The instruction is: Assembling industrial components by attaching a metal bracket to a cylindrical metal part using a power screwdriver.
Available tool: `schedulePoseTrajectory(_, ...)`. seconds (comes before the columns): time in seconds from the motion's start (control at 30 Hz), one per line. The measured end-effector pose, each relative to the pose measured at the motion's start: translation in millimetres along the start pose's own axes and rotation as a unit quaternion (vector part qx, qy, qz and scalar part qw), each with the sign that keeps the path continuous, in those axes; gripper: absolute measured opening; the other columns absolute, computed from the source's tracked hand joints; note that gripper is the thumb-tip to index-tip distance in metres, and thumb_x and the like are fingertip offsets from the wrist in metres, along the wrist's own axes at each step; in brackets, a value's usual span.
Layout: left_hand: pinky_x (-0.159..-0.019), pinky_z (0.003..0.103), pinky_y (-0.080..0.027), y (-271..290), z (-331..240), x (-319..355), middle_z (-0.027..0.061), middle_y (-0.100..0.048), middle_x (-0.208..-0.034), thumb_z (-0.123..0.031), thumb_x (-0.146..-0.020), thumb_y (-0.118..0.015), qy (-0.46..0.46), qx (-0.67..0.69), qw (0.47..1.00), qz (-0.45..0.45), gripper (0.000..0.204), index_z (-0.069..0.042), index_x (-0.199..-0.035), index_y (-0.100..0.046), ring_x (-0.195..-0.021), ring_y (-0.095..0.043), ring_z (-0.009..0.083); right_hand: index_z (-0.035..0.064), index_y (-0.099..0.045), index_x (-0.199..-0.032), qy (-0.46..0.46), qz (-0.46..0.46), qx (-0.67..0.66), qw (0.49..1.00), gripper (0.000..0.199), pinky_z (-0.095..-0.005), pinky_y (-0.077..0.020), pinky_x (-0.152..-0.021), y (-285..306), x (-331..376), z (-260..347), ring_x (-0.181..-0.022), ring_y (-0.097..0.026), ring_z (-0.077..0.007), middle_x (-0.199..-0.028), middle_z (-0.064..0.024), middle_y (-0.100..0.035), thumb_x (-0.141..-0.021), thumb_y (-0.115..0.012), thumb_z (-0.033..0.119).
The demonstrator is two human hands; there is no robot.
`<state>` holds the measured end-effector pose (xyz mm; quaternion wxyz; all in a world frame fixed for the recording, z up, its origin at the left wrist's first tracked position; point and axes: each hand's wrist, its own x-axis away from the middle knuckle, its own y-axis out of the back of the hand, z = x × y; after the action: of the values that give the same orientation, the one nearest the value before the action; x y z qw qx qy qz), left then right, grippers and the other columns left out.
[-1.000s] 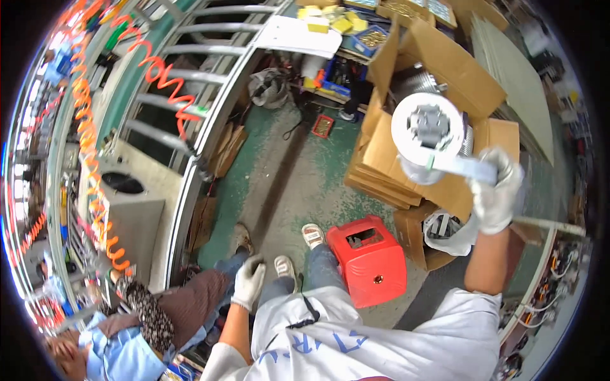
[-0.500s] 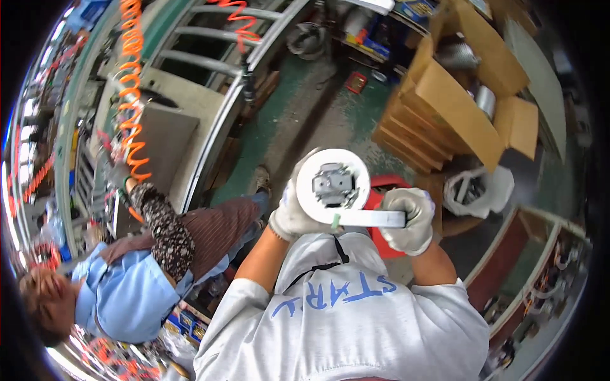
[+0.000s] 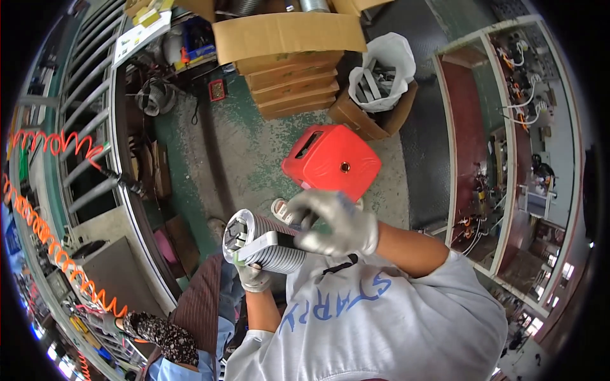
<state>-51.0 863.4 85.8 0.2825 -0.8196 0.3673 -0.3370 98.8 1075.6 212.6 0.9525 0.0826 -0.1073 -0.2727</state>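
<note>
A ribbed silver metal cylinder (image 3: 279, 256) with a white round rim lies tilted in front of my body, its open end facing left. Fittings show inside that end. Along its side runs a flat white bar (image 3: 264, 242), with a small green piece near the rim. My left hand (image 3: 253, 277), in a pale work glove, grips the cylinder from below near the rim; part of the hand is hidden under it. My right hand (image 3: 337, 223), also gloved, is raised by the bar's other end, fingers apart and curved, thumb separate. Whether it touches the bar I cannot tell.
A red plastic stool (image 3: 340, 159) stands on the floor ahead. Beyond are an open cardboard box (image 3: 289, 38) of ribbed parts and a white bag (image 3: 399, 54) of metal pieces. A metal-framed rack (image 3: 446, 127) stands right. At left, a co-worker's sleeve (image 3: 165, 336) reaches beside an orange coiled hose (image 3: 60, 254).
My view has swung to the right. The cylinder has tipped from open end up to lying sideways. My right hand has let go of the bar's end and opened; my left still holds on.
</note>
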Motion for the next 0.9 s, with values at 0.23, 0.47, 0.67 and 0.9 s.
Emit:
schedulePoseTrajectory(0.23, -0.100, 0.046, -0.045, -64.4, 60.0, -25.6, 0.0160, -0.050, -0.135, -0.036, -0.066, -0.084, 0.008, -0.194, 0.979, 0.055, 0.096, -0.002, -0.142, -0.035, -0.120, -0.054, 0.0297, -0.0005, -0.059, -0.101, -0.118, -0.271, 0.063, 0.953, 0.020, -0.0307, -0.0507, -0.062, 158.1, 21.6, -153.0, -0.065, -0.062, -0.0170, -0.079, -0.0101, -0.064, -0.088, -0.061, 0.015)
schedulePoseTrajectory(0.47, -0.100, 0.047, -0.045, -160.5, 212.3, -84.9, 0.0158, -0.050, -0.134, -0.041, -0.068, -0.078, -0.037, -0.165, 0.981, -0.095, 0.092, -0.003, -0.141, -0.037, -0.119, -0.054, 0.0307, 0.0036, -0.054, -0.123, -0.292, -0.160, 0.383, 0.862, 0.051, -0.0433, -0.0417, -0.100, 374.5, -157.2, -381.1, -0.116, -0.053, -0.0397, -0.127, -0.0280, -0.051, -0.091, -0.046, 0.042)
schedulePoseTrajectory(0.67, -0.100, 0.047, -0.044, -219.4, 339.6, -95.1, 0.0156, -0.051, -0.134, -0.046, -0.069, -0.073, -0.051, -0.081, 0.961, -0.258, 0.090, -0.004, -0.140, -0.038, -0.119, -0.053, 0.0316, 0.0035, -0.055, -0.127, -0.422, -0.238, 0.212, 0.849, 0.059, -0.0416, -0.0453, -0.095, 474.1, -178.5, -641.5, -0.115, -0.057, -0.0364, -0.127, -0.0206, -0.058, -0.078, -0.063, 0.035)
schedulePoseTrajectory(0.9, -0.100, 0.048, -0.044, -253.0, 393.6, -71.3, 0.0154, -0.052, -0.133, -0.051, -0.070, -0.068, -0.057, -0.067, 0.934, -0.346, 0.088, -0.005, -0.139, -0.040, -0.119, -0.053, 0.0326, -0.0046, -0.052, -0.122, -0.406, -0.310, 0.250, 0.822, 0.068, -0.0432, -0.0478, -0.092, 464.5, -136.0, -729.2, -0.112, -0.059, -0.0368, -0.119, -0.0245, -0.061, -0.077, -0.069, 0.043)
